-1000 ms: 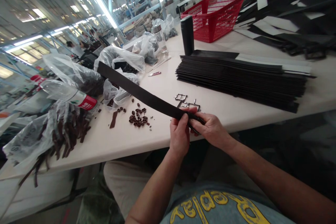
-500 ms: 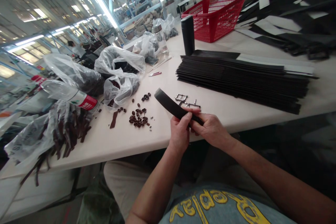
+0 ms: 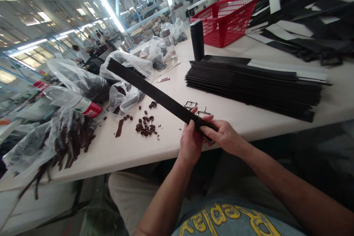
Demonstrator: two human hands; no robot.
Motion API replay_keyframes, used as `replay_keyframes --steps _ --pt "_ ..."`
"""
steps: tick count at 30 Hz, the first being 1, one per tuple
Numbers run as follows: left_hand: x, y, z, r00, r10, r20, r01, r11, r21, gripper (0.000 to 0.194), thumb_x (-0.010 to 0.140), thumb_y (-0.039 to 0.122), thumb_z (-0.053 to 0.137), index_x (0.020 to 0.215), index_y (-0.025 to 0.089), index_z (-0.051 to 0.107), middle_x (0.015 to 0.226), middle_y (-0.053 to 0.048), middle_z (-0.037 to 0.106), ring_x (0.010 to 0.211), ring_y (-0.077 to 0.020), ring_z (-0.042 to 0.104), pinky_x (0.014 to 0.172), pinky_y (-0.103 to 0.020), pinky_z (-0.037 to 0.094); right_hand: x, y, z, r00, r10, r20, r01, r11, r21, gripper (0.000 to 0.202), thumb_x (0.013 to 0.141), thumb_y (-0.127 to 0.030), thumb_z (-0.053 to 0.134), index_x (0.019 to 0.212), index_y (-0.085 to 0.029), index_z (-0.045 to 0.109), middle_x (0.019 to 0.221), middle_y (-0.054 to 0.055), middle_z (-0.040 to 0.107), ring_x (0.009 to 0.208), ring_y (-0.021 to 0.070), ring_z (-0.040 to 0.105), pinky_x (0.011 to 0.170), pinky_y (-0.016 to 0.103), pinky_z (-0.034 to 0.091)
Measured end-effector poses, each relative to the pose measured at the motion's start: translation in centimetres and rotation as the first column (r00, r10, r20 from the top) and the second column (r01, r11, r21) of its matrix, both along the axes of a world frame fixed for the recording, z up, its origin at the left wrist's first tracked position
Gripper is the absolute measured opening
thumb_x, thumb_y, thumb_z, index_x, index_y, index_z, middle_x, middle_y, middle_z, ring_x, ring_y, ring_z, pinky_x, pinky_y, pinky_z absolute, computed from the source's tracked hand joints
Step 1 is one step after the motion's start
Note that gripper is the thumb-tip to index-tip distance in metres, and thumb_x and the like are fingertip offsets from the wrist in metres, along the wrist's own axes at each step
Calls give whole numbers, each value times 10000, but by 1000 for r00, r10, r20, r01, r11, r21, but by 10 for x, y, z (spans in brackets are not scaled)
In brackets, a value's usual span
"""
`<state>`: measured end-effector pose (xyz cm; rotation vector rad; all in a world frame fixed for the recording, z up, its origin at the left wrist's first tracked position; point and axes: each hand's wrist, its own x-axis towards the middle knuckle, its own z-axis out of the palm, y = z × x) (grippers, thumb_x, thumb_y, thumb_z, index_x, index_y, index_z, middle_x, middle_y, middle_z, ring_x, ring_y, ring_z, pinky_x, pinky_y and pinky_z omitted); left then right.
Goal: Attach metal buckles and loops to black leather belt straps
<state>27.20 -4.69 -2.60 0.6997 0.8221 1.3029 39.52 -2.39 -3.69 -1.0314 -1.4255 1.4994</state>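
A black strap (image 3: 152, 93) was held in both bare hands above the near edge of the white tabletop (image 3: 166, 134). Its near end was gripped by the left hand (image 3: 190, 143) and the right hand (image 3: 228, 136). The long axis was directed diagonally, away from the body and toward the person's left, with the free end farthest out. The left hand was placed nearer to that free end; the right hand was set at the near end, on the opposite side.

State of hands: the left was closed on the strap, thumb laid on the upper face; the right was closed on the doubled near end, thumb and fingers pinched. What was enclosed beneath the fingers was partly hidden and could not be told.

Surroundings: metal buckles (image 3: 190, 104) were noted just beyond the hands. Small brown loops (image 3: 145, 127) were scattered on the left side of the strap. A stack of black strips (image 3: 249, 86) was located on the right, beyond the hands. The free end was seen overlapping a clear plastic bag (image 3: 138, 61); whether contact was made could not be determined.
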Motion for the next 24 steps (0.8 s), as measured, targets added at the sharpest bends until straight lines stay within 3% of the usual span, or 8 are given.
replay_keyframes --steps 4,10,13,19,24 --pt "3 -1 -5 1000 4 26 -3 1000 -13 620 844 606 538 1371 280 526 1269 -99 684 837 -213 651 475 -236 407 1 1 3 996 26 -88 -31 997 -64 453 745 -583 728 818 -148 627 545 -9 602 446 116 538 432 232 459" --pt "6 -2 -7 997 -2 71 0 1000 21 480 851 467 522 1267 242 600 1341 -99 652 1054 -257 639 490 -216 397 0 2 7 995 -18 -97 10 996 -87 460 720 -579 741 819 -140 646 534 -17 584 432 112 520 414 231 437" --pt "6 -4 -6 1000 4 19 -5 999 42 463 832 384 558 1270 238 598 1356 -96 644 1083 -257 638 516 -214 411 -2 2 6 995 -50 -81 44 996 -74 429 715 -557 739 778 -145 636 533 -19 573 438 116 528 414 234 443" --pt "7 -5 -13 990 81 -118 -71 994 87 491 836 361 568 1314 247 571 1337 -81 657 894 -206 657 528 -238 423 -2 1 5 996 -55 -74 47 993 -107 432 727 -552 726 837 -143 642 557 -22 582 459 128 540 434 248 461" --pt "4 -3 -15 984 98 -147 -87 993 82 491 856 395 581 1327 260 557 1269 -73 693 601 -127 585 486 -250 417 3 1 12 995 61 -82 -67 994 -81 415 788 -559 674 795 -147 626 586 10 621 519 140 582 498 251 483"
